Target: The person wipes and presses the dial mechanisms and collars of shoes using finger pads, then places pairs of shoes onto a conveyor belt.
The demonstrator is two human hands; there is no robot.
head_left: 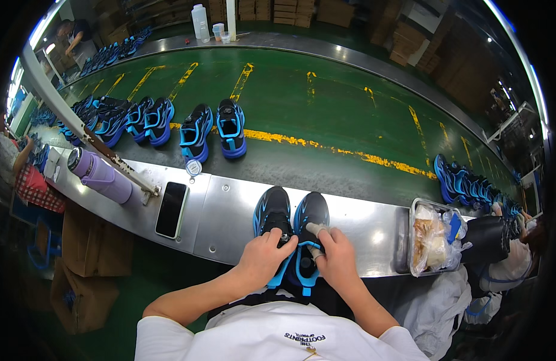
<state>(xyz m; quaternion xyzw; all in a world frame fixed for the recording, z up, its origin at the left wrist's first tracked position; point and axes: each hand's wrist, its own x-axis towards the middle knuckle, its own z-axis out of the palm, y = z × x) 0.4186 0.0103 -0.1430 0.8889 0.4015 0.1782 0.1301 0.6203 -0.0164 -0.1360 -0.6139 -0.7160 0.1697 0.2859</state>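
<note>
Two black and blue sneakers stand side by side on the metal ledge before me, toes pointing away. My left hand [263, 255] is closed on the collar and tongue of the left sneaker [273, 207], thumb and forefinger pinching near a small round dark part. On the right sneaker [314, 210], my right hand [338, 256] grips the collar, with pale coverings on some of its fingers. The heels of both sneakers reach past the ledge's near edge toward my body. My hands partly hide the openings.
A phone [172, 210] and a lilac bottle [106, 177] sit left on the metal ledge [368, 228]. A tray [412, 240] of plastic-wrapped items is right. Several sneakers [231, 127] stand on the green conveyor belt [326, 114]. Cardboard boxes [88, 240] lie lower left; other people work at both sides.
</note>
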